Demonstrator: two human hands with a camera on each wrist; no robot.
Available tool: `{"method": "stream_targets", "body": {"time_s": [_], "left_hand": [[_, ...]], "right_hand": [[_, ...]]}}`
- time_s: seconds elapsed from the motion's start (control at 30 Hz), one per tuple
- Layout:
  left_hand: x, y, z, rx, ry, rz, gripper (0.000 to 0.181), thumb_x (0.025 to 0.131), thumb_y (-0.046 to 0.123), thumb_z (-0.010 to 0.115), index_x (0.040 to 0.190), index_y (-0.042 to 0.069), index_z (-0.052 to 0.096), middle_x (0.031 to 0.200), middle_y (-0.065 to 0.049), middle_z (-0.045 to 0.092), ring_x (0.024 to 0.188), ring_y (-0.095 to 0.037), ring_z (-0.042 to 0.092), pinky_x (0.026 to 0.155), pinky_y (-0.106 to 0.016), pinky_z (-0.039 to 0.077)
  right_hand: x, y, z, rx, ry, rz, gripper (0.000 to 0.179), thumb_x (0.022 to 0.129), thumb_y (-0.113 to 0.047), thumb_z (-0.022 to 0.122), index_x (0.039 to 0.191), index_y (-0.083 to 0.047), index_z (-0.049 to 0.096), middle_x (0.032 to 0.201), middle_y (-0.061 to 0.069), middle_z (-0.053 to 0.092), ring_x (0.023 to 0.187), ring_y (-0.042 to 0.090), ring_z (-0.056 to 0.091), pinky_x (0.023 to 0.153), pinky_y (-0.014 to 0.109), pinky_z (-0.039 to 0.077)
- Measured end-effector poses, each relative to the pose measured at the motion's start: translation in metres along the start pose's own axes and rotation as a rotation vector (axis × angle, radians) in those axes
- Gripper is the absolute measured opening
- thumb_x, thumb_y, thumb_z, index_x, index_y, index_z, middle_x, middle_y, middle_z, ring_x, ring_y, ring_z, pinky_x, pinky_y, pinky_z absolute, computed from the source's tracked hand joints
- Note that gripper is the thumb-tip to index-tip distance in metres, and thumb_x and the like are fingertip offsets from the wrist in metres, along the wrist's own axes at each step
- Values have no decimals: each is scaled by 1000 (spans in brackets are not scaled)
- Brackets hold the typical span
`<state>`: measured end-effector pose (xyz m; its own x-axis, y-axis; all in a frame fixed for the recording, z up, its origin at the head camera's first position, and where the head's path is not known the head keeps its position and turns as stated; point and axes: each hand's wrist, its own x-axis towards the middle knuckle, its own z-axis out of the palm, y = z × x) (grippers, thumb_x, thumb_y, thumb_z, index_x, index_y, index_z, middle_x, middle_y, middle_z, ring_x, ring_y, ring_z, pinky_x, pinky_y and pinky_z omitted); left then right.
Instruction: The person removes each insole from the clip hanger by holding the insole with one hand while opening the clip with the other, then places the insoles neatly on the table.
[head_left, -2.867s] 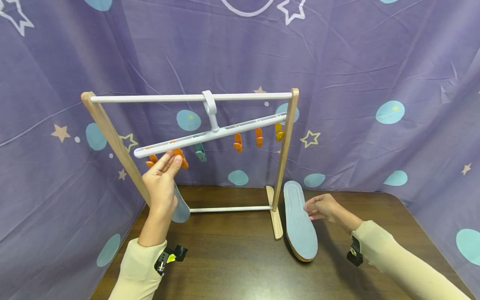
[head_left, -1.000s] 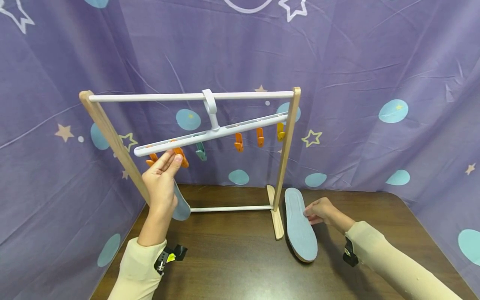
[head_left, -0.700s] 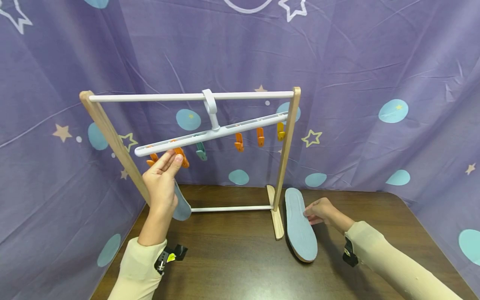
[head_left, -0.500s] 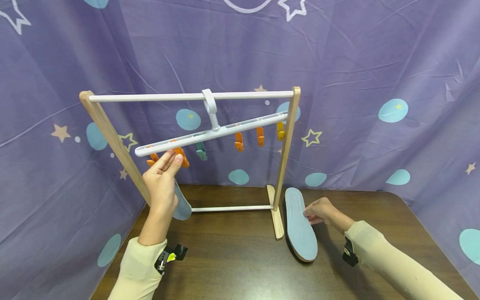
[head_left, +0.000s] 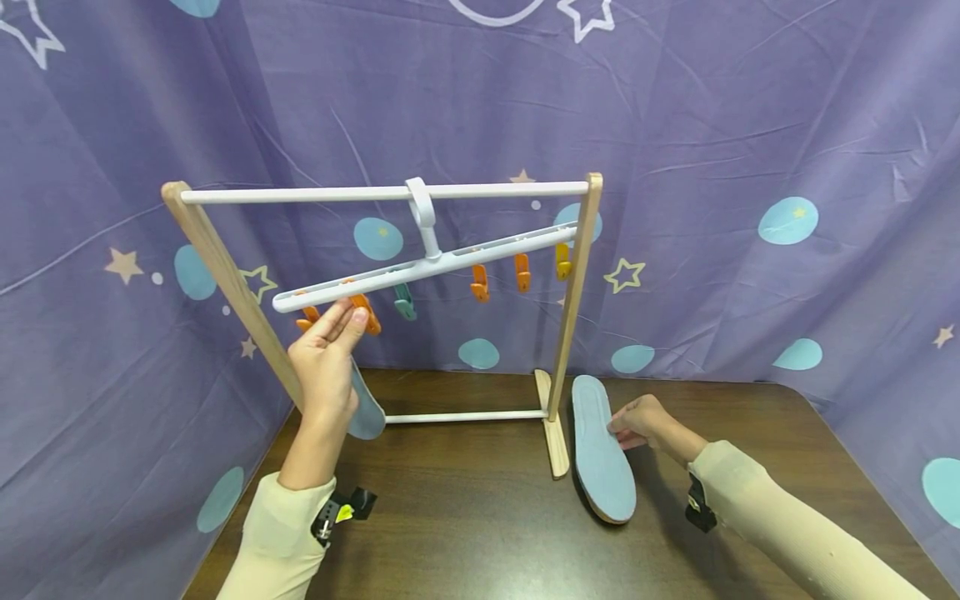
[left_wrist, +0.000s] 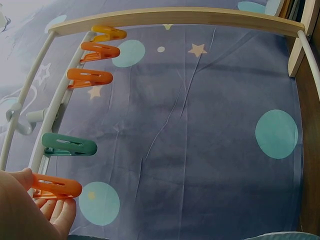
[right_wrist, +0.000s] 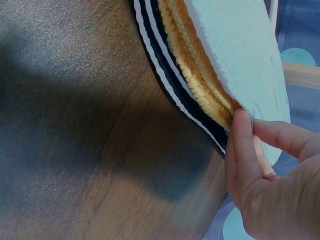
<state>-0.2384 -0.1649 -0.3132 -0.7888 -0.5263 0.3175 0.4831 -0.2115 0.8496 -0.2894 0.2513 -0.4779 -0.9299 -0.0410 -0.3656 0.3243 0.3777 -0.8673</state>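
Observation:
My left hand [head_left: 324, 367] pinches an orange clip [head_left: 366, 315] under the white hanger [head_left: 390, 277], near its low left end. The left wrist view shows the thumb and fingertips on either side of that clip [left_wrist: 57, 185]. Behind this hand a grey-blue insole [head_left: 367, 413] hangs, its upper part hidden. On the table at right lies a stack of insoles, a light blue one [head_left: 603, 454] on top. My right hand [head_left: 643, 421] pinches the light blue insole's right edge. In the right wrist view, a golden fluffy layer [right_wrist: 192, 82] and black-and-white layers [right_wrist: 157, 60] show beneath it.
The hanger hooks over the top bar [head_left: 300, 196] of a wooden rack and tilts down to the left. A green clip [head_left: 405, 302] and several orange and yellow clips hang from it. The rack's right foot [head_left: 552, 433] lies close to the stack. A purple curtain [head_left: 712, 167] stands behind.
Since the earliest frame, the top insole's far end and my right hand have shifted slightly toward me. My left hand keeps its pinch on the orange clip. Over the last second almost nothing moves.

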Motion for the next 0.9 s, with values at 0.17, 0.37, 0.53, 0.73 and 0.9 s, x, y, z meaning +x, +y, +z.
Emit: {"method": "stream_targets", "body": {"time_s": [0.17,0.37,0.53,0.73,0.9], "left_hand": [[0,-1,0,9,-4,-1,40,90,-7,70,128,-15,61,92,9,77,91,-1,72,86,-14,57],[0,-1,0,14,-2,2,39,90,-8,70,127,-15,62,90,10,77,90,-1,72,85,-14,57],[-1,-1,0,14,-1,-3,38,90,-8,70,127,-15,62,89,10,77,88,-1,72,84,-13,57],[-2,0,0,20,-6,-5,39,91,-7,70,128,-15,62,92,9,77,91,-1,71,86,-13,57],[-2,0,-1,13,-9,-7,40,91,-6,71,128,-15,61,93,8,77,91,-1,71,86,-13,57]], "right_hand": [[-2,0,1,-4,2,-14,15,86,10,68,97,20,66,67,6,67,60,15,65,63,37,65],[-2,0,1,-5,6,-23,13,86,9,69,95,18,65,67,6,68,61,15,66,64,38,65],[-3,0,1,-13,13,-22,13,86,9,69,95,18,66,68,7,67,61,15,66,64,39,65],[-4,-1,1,-9,12,-23,13,86,9,69,94,18,65,67,6,68,61,16,67,64,39,65],[-4,-1,2,-3,14,-19,11,86,10,68,94,17,65,66,6,68,61,16,67,65,40,65]]}}
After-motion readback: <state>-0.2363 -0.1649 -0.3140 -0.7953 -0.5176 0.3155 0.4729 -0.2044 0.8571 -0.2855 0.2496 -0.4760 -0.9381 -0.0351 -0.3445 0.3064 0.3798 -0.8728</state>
